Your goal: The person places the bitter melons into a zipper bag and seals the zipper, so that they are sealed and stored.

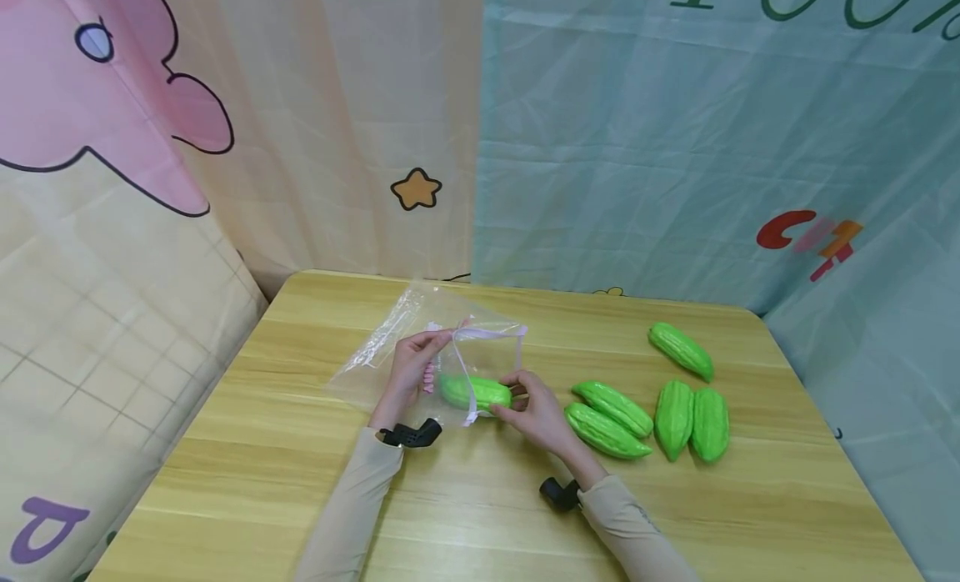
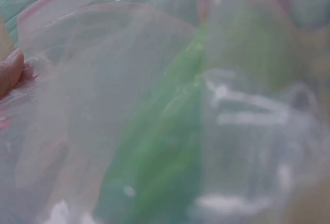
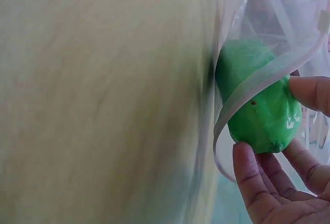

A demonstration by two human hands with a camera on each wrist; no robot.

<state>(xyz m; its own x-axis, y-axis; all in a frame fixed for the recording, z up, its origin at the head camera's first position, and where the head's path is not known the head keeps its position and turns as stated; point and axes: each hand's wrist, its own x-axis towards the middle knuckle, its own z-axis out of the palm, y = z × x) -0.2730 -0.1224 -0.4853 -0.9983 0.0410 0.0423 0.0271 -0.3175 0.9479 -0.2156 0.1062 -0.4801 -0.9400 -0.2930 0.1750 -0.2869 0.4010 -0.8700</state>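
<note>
"Sleeves (image 1: 348,509) nearest; where's the gourd (image 1: 491,392)?"
"Partly inside the clear bag (image 1: 382,348), its end pinched by the right grip (image 1: 536,411)."
"And the left grip (image 1: 411,363)?"
"Pinching the rim (image 1: 491,333); best held wide while pushing."

1. Bag (image 1: 405,319) pinched by the left hand (image 1: 412,361): thin, clear, glossy plastic film, crinkled.
2. Held gourd (image 3: 270,121) in the right hand (image 1: 540,413): ridged, glossy, plastic-looking skin.
3. Other gourds (image 1: 673,419) to the right of the right hand: equally ridged, with a soft sheen.
4. Table (image 1: 465,499) beneath both hands: smooth wood grain, faintly shiny.
5. Curtain (image 1: 615,148) beyond the hands: creased cloth, mostly matt.
6. Sleeves (image 1: 352,507) just behind the hands: matt cloth.
</note>
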